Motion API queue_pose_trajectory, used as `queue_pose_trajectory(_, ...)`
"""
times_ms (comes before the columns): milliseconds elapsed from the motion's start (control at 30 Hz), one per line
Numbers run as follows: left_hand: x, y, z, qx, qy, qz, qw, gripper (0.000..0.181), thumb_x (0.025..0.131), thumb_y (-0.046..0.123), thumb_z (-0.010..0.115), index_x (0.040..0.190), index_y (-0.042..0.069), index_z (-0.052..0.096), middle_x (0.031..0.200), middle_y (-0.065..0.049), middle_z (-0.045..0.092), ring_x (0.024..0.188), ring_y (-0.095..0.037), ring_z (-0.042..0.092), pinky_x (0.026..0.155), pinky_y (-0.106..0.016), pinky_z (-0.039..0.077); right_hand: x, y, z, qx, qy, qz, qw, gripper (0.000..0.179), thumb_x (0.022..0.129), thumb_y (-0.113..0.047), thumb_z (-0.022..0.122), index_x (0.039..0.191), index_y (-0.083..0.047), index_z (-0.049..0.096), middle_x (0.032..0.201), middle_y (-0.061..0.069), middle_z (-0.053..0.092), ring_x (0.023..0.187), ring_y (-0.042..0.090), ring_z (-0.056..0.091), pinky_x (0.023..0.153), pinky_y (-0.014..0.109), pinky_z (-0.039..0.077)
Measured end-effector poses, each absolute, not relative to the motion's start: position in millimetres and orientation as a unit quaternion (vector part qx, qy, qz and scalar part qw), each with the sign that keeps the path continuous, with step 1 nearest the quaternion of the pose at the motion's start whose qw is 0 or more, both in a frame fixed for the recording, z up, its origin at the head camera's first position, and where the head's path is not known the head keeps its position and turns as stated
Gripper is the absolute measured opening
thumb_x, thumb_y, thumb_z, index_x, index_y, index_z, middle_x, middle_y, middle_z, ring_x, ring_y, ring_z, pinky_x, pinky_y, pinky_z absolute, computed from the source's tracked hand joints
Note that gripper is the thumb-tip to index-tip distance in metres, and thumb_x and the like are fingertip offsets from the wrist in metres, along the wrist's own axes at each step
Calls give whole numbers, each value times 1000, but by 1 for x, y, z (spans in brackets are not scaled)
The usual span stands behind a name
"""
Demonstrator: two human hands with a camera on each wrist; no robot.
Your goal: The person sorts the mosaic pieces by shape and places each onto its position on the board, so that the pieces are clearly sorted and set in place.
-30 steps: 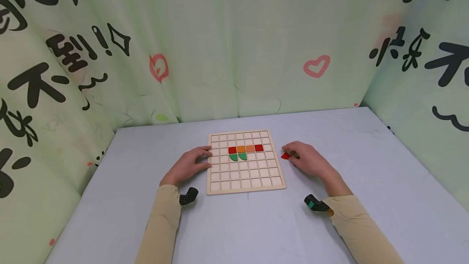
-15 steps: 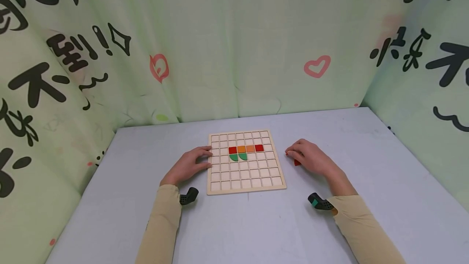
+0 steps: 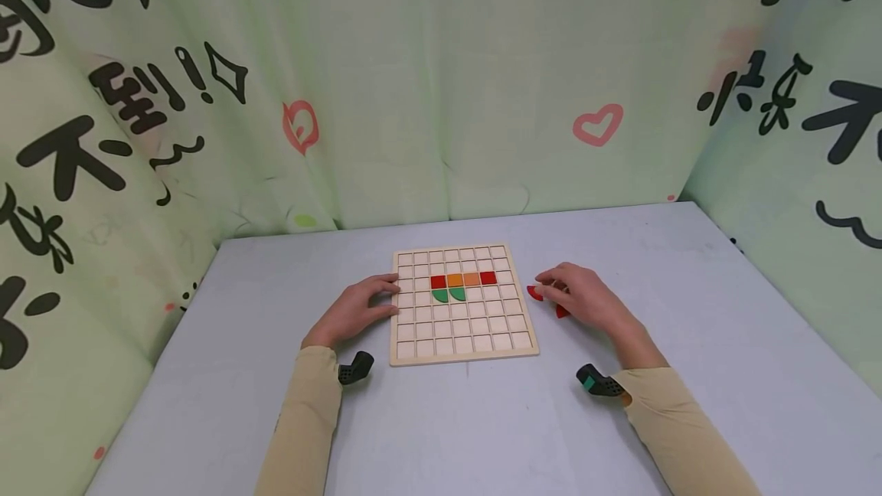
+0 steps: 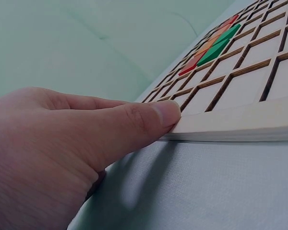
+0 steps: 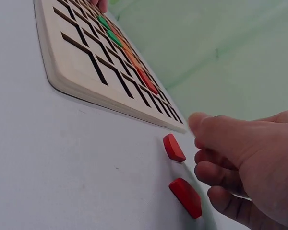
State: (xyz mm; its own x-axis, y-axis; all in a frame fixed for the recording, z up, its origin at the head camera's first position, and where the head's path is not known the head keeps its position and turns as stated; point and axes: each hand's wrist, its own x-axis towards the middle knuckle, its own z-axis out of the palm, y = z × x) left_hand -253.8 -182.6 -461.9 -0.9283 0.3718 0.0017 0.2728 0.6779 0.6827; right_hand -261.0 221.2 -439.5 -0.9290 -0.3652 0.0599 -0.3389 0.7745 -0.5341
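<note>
A square wooden grid board (image 3: 464,358) lies on the table, holding two red tiles, two orange tiles and two green quarter-round tiles (image 3: 439,295). My left hand (image 3: 353,311) rests against its left edge, fingers and thumb fairly straight, and the thumb tip touches the rim in the left wrist view. To the right of the board, my right hand (image 3: 580,295) hovers with loosely bent fingers over two loose red pieces. The nearer one to the board is a red quarter-round piece (image 5: 174,148), apart from the fingertips. Another red piece (image 5: 186,197) lies beneath the hand.
A white cloth covers the table (image 3: 455,427). Pale green curtains (image 3: 441,98) with black lettering and pink hearts stand behind it and along both sides. A black camera mount sits at each wrist.
My right hand has shifted right from the board's side, then slightly back left. The quarter-round piece now shows in front of its fingers, with the second red piece uncovered. The left hand stays put.
</note>
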Motion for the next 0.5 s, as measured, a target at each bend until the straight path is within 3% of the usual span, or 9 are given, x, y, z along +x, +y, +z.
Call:
queue_pose_trajectory(133,-253,-183,-461,179,913,360,67,40,90,26,72,125,7,64,148,-5,46,140,-26,38,116,-42,32,-260,222,-440,-206,944,-256,31,33,90,-14,71,120,-1,67,118,16,60,93,24,57,80,40,54)
queue_pose_trajectory(300,-252,-182,-460,182,914,356,66,40,90,25,72,125,7,64,148,-6,46,139,-28,38,116,-43,33,-260,221,-442,-213,944,-249,39,31,90,-9,69,120,-1,67,111,12,62,93,24,56,82,42,53)
queue_pose_trajectory(500,-253,-182,-460,168,916,355,75,41,90,26,72,126,8,64,149,-3,45,140,-24,37,117,-41,32,-260,220,-444,-207,947,-245,35,36,89,-14,72,121,1,66,109,12,62,96,25,56,85,43,54)
